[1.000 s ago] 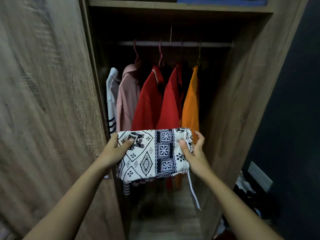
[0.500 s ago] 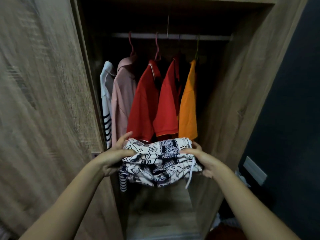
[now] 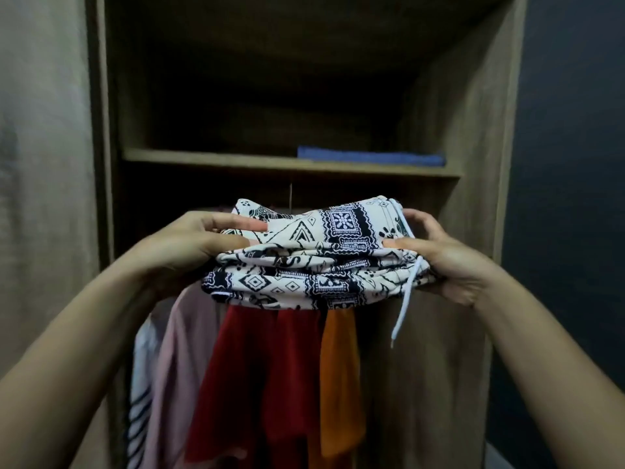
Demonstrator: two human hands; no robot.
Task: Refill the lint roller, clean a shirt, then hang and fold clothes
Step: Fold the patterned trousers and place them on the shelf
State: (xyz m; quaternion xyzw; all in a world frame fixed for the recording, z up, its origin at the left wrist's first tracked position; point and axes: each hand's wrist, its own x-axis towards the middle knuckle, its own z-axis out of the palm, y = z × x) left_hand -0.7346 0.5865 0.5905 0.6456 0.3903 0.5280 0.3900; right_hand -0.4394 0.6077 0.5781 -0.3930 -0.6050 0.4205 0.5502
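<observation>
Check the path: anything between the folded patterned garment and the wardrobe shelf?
Nothing visible blocks it. Both hands hold the folded garment below the shelf; its left part looks bare, a blue folded item lying to the right.

The folded garment (image 3: 311, 255) is a cream cloth printed with black geometric and floral patterns, stacked in several flat layers with the folded edges facing the camera. It is held level in the air in front of the open wardrobe, just below the shelf (image 3: 287, 162), with its ends pinched on both sides. A pale drawstring (image 3: 404, 299) hangs loose from its right end.
</observation>
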